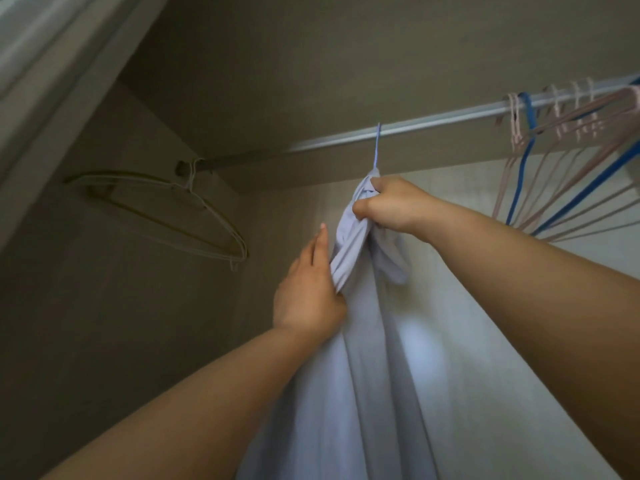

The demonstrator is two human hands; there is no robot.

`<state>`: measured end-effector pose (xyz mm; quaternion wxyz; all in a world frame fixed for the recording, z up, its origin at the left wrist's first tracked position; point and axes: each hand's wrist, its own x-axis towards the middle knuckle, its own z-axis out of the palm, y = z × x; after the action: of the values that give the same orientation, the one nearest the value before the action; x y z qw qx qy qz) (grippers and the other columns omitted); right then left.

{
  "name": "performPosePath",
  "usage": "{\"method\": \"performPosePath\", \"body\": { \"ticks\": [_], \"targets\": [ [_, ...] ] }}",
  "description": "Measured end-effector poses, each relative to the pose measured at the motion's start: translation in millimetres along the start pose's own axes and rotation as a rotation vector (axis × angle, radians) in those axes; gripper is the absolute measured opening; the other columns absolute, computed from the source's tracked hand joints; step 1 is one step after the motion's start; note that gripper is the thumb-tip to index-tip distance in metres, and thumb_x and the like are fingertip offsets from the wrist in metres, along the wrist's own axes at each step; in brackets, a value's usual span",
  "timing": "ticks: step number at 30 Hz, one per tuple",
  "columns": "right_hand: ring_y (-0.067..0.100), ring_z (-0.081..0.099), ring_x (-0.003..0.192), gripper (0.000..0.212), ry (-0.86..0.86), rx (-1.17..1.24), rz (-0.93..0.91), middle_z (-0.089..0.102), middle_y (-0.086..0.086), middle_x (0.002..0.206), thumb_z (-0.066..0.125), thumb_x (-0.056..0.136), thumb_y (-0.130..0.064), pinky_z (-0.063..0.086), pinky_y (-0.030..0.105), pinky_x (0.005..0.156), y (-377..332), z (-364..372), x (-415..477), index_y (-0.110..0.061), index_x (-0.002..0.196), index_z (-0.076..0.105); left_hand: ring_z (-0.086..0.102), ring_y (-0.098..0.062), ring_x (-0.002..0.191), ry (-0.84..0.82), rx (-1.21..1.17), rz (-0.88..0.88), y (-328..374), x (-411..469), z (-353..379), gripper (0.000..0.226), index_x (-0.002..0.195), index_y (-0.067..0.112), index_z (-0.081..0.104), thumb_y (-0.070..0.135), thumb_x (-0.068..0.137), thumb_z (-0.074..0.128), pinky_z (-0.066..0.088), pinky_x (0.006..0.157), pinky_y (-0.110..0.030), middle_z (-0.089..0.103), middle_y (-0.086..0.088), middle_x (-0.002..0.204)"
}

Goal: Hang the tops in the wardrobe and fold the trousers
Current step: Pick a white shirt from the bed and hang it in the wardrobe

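A pale lilac top [363,358] hangs from a light blue hanger hook [376,143] that sits over the silver wardrobe rail [433,121]. The rest of that hanger is hidden inside the cloth. My right hand [391,206] grips the bunched collar just under the hook. Lower and to the left, my left hand [308,289] pinches a fold of the top's shoulder, with the index finger pointing up along the cloth. The body of the top drops out of the bottom of the view.
Two or three empty white hangers [166,209] hang at the rail's left end near the wardrobe side wall. Several empty pink and blue hangers [554,161] crowd the rail at the right. A pale back wall lies behind the top.
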<state>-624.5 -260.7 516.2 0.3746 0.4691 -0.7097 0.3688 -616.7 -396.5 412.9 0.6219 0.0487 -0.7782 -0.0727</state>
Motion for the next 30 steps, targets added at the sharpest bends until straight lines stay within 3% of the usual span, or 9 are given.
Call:
{"method": "performPosePath", "body": {
  "ticks": [3, 6, 8, 12, 17, 22, 25, 27, 30],
  "targets": [
    [0.009, 0.047, 0.059, 0.026, -0.010, 0.002, -0.020, 0.050, -0.002, 0.067, 0.058, 0.083, -0.013, 0.037, 0.011, 0.047, -6.4, 6.4, 3.9, -0.019, 0.060, 0.048, 0.032, -0.022, 0.136, -0.024, 0.033, -0.033, -11.7, -15.3, -5.8, 0.095, 0.151, 0.028, -0.005, 0.014, 0.081, 0.057, 0.040, 0.097, -0.037, 0.021, 0.004, 0.154],
    [0.022, 0.057, 0.080, 0.010, 0.013, 0.003, -0.021, 0.059, 0.009, 0.090, 0.062, 0.080, -0.021, 0.044, 0.022, 0.064, -16.6, 20.1, 11.4, -0.013, 0.076, 0.057, 0.044, -0.026, 0.127, -0.056, 0.034, -0.152, -31.7, -31.7, -8.4, 0.089, 0.151, 0.032, 0.005, 0.016, 0.081, 0.058, 0.044, 0.093, -0.037, 0.037, 0.000, 0.147],
    [0.026, 0.060, 0.093, 0.015, 0.025, 0.024, -0.010, 0.062, 0.013, 0.102, 0.064, 0.077, -0.025, 0.046, 0.029, 0.074, -25.3, 32.5, 17.0, -0.013, 0.084, 0.061, 0.055, -0.032, 0.113, -0.078, -0.006, -0.267, -49.0, -40.6, -9.1, 0.074, 0.147, 0.029, 0.024, 0.016, 0.081, 0.057, 0.045, 0.084, -0.034, 0.053, -0.008, 0.132],
    [0.026, 0.058, 0.095, 0.016, 0.024, 0.123, 0.006, 0.057, 0.008, 0.097, 0.063, 0.079, -0.027, 0.046, 0.032, 0.076, -40.0, 56.5, 25.5, -0.014, 0.088, 0.060, 0.061, -0.034, 0.102, -0.121, -0.111, -0.406, -80.0, -52.1, -13.0, 0.037, 0.120, 0.011, 0.058, 0.010, 0.082, 0.055, 0.051, 0.079, -0.033, 0.065, -0.015, 0.110],
    [0.026, 0.055, 0.109, 0.056, -0.044, 0.241, 0.057, 0.053, 0.010, 0.123, 0.061, 0.084, -0.031, 0.044, 0.029, 0.078, -61.8, 90.1, 33.5, -0.007, 0.133, 0.045, 0.053, -0.037, 0.118, 0.014, 0.163, -0.451, -109.7, -62.8, -24.3, 0.040, 0.133, 0.012, 0.046, 0.012, 0.093, 0.046, 0.043, 0.096, -0.039, 0.053, -0.017, 0.133],
    [0.026, 0.049, 0.122, 0.061, -0.072, 0.287, 0.044, 0.046, 0.012, 0.137, 0.059, 0.089, -0.029, 0.042, 0.029, 0.089, -76.8, 117.2, 45.3, -0.007, 0.141, 0.036, 0.057, -0.040, 0.105, 0.235, 0.263, -0.418, -134.4, -70.9, -29.4, 0.043, 0.133, 0.011, 0.046, 0.007, 0.089, 0.049, 0.046, 0.083, -0.044, 0.054, -0.018, 0.128],
    [0.026, 0.053, 0.114, 0.054, -0.090, 0.342, 0.047, 0.051, 0.011, 0.127, 0.057, 0.090, -0.027, 0.046, 0.031, 0.090, -85.6, 127.7, 50.8, -0.006, 0.137, 0.040, 0.060, -0.042, 0.097, 0.310, 0.290, -0.335, -147.3, -73.5, -25.5, 0.061, 0.138, 0.010, 0.045, 0.024, 0.083, 0.069, 0.050, 0.072, -0.046, 0.056, -0.021, 0.123],
    [0.024, 0.058, 0.098, 0.038, -0.109, 0.413, 0.054, 0.055, 0.012, 0.110, 0.057, 0.089, -0.023, 0.050, 0.036, 0.088, -90.0, 134.5, 52.9, -0.006, 0.123, 0.050, 0.060, -0.037, 0.097, 0.389, 0.373, -0.239, -152.1, -77.0, -24.8, 0.071, 0.139, 0.011, 0.040, 0.045, 0.082, 0.065, 0.052, 0.071, -0.044, 0.056, -0.020, 0.122],
    [0.023, 0.059, 0.090, 0.014, -0.116, 0.517, 0.052, 0.054, 0.011, 0.099, 0.057, 0.088, -0.017, 0.053, 0.040, 0.087, -93.9, 144.8, 57.3, -0.009, 0.098, 0.052, 0.040, -0.032, 0.125, 0.372, 0.630, -0.083, -156.1, -79.7, -22.1, 0.078, 0.144, 0.022, 0.028, 0.065, 0.081, 0.041, 0.041, 0.096, -0.053, 0.037, -0.014, 0.144]
  ]
}}
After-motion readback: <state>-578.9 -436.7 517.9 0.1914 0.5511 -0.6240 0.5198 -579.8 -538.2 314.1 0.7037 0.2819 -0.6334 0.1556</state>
